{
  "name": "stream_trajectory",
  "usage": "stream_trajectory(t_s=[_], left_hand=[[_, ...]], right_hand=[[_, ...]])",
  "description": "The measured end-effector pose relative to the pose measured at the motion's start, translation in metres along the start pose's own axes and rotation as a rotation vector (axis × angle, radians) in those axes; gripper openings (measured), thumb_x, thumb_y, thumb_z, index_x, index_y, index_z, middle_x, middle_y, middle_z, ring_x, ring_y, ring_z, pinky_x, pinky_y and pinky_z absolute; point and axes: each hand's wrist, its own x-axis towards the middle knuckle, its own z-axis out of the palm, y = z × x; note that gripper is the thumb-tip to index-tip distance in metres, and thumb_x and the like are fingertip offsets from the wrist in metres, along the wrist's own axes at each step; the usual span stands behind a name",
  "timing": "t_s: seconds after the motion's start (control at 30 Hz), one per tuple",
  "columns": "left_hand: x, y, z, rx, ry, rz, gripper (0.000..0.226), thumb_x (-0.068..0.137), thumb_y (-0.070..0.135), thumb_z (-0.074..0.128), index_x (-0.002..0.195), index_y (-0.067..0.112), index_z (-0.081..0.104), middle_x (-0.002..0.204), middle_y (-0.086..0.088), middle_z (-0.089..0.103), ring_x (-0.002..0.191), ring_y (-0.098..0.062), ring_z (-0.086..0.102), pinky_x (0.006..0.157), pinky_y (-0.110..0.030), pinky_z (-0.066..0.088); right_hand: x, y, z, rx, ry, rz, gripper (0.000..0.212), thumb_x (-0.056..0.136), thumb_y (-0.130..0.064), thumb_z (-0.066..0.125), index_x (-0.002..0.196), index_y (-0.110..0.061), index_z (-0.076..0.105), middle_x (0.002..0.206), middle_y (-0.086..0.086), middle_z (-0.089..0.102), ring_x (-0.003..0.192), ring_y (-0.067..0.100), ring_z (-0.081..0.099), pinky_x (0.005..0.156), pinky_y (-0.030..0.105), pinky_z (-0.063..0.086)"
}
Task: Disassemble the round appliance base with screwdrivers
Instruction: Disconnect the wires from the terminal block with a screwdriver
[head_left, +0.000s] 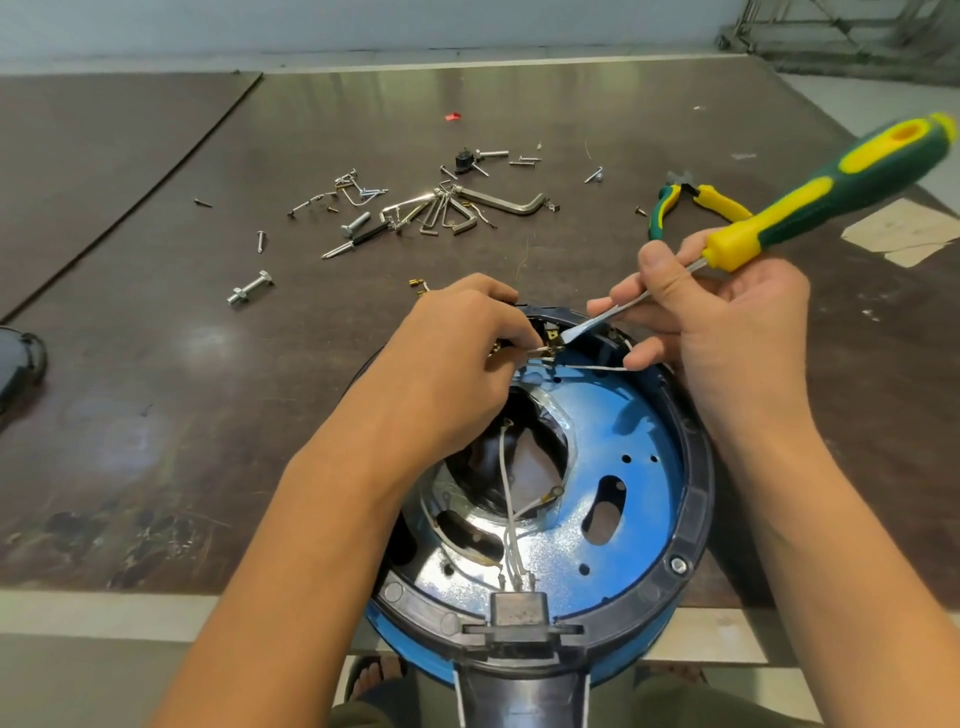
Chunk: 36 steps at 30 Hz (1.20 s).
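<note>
Base (639, 426) | right hand (727, 332) grips screwdriver (810, 202) | left hand (457, 343) perhaps pinches terminal (545, 352)

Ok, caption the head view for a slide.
Right hand holds a flat screwdriver by its shaft, tip at a terminal in the round appliance base; left hand pinches it.

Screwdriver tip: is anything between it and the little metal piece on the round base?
Nothing visible. The screwdriver tip sits right beside the small metal connector at the far edge of the round base. The left hand pinches that connector from the other side; the right hand holds the shaft.
</note>
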Motion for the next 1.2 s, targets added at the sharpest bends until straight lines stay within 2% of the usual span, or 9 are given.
stream_trajectory(t_s=[0.2,0.33,0.53,0.6,0.7,0.8,0.97,1.03,1.2], left_hand=[[-0.003,0.004,-0.005,-0.136,0.104,-0.011,0.019,0.096,0.018,0.062,0.105,0.028,0.076,0.128,0.01,0.059,0.114,-0.002,0.054,0.091,-0.016,0.042],[-0.01,0.013,-0.025,-0.383,0.27,0.053,0.017,0.097,0.012,0.062,0.103,0.023,0.074,0.091,0.009,0.073,0.089,-0.003,0.069,0.084,-0.03,0.057],[-0.011,-0.012,-0.048,-0.128,0.555,0.224,0.021,0.092,0.012,0.067,0.108,0.023,0.076,0.089,0.014,0.074,0.084,-0.002,0.069,0.08,-0.012,0.051],[-0.005,-0.035,-0.042,-0.011,0.462,0.132,0.024,0.093,0.014,0.068,0.115,0.022,0.074,0.101,0.007,0.076,0.093,-0.005,0.07,0.086,-0.008,0.048],[-0.006,-0.062,-0.03,0.096,0.286,-0.025,0.035,0.097,0.017,0.064,0.131,0.021,0.065,0.12,0.003,0.072,0.114,-0.014,0.066,0.101,-0.026,0.048],[-0.007,-0.06,-0.028,0.028,0.321,-0.006,0.039,0.097,0.023,0.063,0.136,0.023,0.059,0.13,0.009,0.065,0.121,-0.004,0.058,0.103,-0.022,0.044],[-0.002,-0.033,-0.03,0.023,0.171,0.028,0.011,0.095,0.027,0.065,0.103,0.028,0.072,0.117,0.014,0.063,0.089,0.003,0.056,0.075,-0.011,0.041],[-0.001,-0.019,-0.028,0.049,0.069,0.054,0.01,0.094,0.03,0.065,0.099,0.031,0.074,0.123,0.013,0.059,0.096,0.002,0.055,0.081,-0.01,0.039],[0.005,0.004,-0.011,0.111,-0.045,0.092,0.014,0.093,0.027,0.066,0.102,0.032,0.076,0.131,0.006,0.054,0.117,-0.015,0.055,0.096,-0.04,0.049]], right_hand=[[0.0,0.003,0.0,0.093,0.034,-0.015,0.019,0.101,-0.012,0.064,0.085,-0.015,0.053,0.071,0.006,0.074,0.077,0.031,0.079,0.037,0.02,0.048],[0.001,0.005,-0.002,0.101,0.021,-0.019,0.019,0.1,-0.014,0.065,0.084,-0.018,0.055,0.073,0.006,0.074,0.078,0.033,0.078,0.038,0.02,0.048],[0.002,0.004,-0.002,0.066,0.007,-0.027,0.019,0.099,-0.013,0.066,0.083,-0.02,0.058,0.075,0.009,0.075,0.079,0.033,0.078,0.039,0.021,0.05],[0.0,0.004,-0.003,0.052,0.022,-0.023,0.02,0.099,-0.014,0.067,0.082,-0.021,0.059,0.075,0.009,0.075,0.078,0.032,0.078,0.04,0.021,0.051],[-0.003,0.003,-0.002,0.045,0.015,-0.007,0.018,0.098,-0.015,0.067,0.084,-0.019,0.058,0.075,0.009,0.075,0.078,0.031,0.079,0.042,0.019,0.052],[-0.004,0.003,-0.003,0.047,0.001,-0.017,0.016,0.098,-0.013,0.067,0.085,-0.017,0.058,0.075,0.009,0.075,0.078,0.031,0.078,0.042,0.019,0.052],[-0.004,0.003,-0.008,-0.016,-0.09,-0.075,0.015,0.098,-0.008,0.067,0.089,-0.015,0.057,0.078,0.011,0.075,0.08,0.03,0.079,0.047,0.023,0.056],[-0.005,0.003,-0.01,-0.057,-0.126,-0.119,0.018,0.096,-0.006,0.068,0.088,-0.017,0.057,0.081,0.017,0.074,0.083,0.029,0.079,0.052,0.026,0.06],[-0.006,0.003,-0.015,-0.133,-0.183,-0.204,0.021,0.088,-0.008,0.079,0.084,-0.022,0.065,0.079,0.012,0.074,0.081,0.03,0.079,0.06,0.032,0.063]])
